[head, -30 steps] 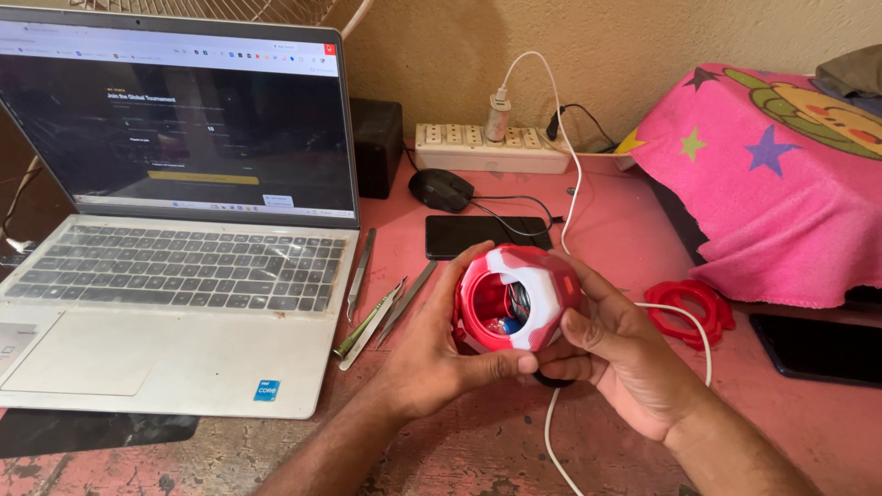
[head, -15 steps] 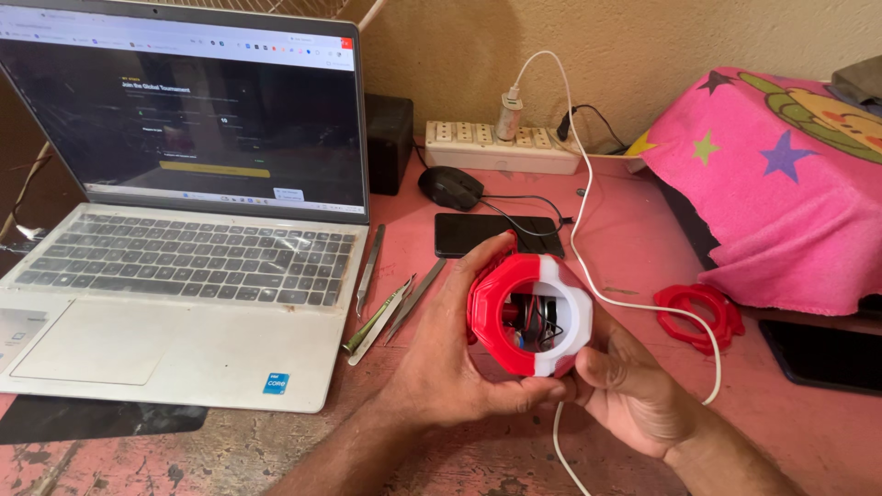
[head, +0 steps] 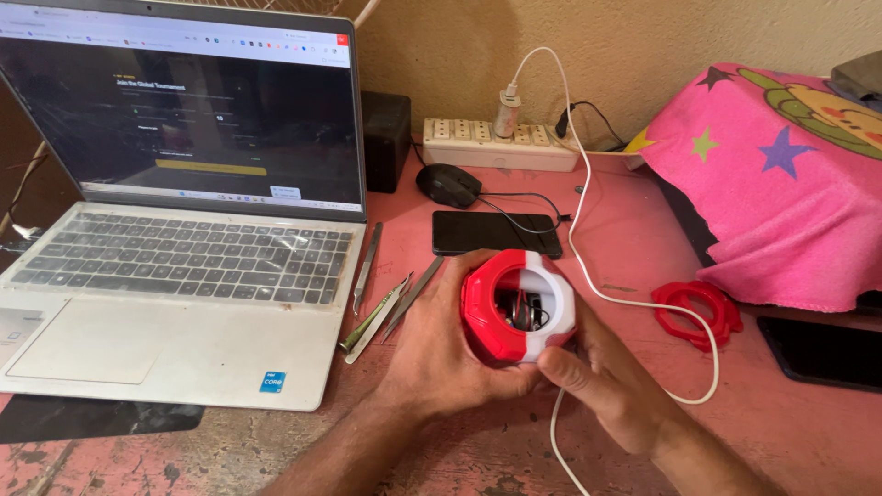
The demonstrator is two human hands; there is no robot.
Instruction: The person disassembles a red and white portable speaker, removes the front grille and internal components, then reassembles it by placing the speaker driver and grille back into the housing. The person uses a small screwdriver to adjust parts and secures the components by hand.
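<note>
Both hands cradle a round red-and-white gadget (head: 519, 308) just above the pink table (head: 625, 211). The left hand (head: 441, 354) wraps its red side from nine o'clock, fingers curled behind it. The right hand (head: 606, 381) grips it from five o'clock, thumb pressed on the white rim. The open face tilts up toward the camera, likely so the wires and dark parts inside can be seen. A white cable (head: 574, 230) runs out from under the gadget, loops off at three o'clock and climbs to a charger in the power strip (head: 501, 145) at twelve.

At nine o'clock from the hands lie tweezers and thin tools (head: 381, 294), close enough to grab, beside the open laptop (head: 175, 276). At twelve o'clock sit a black phone (head: 496, 233) and a mouse (head: 448, 185). A red ring-shaped cover (head: 695, 308) lies at three o'clock, apparently set aside, below a pink star-printed cloth (head: 781, 184).
</note>
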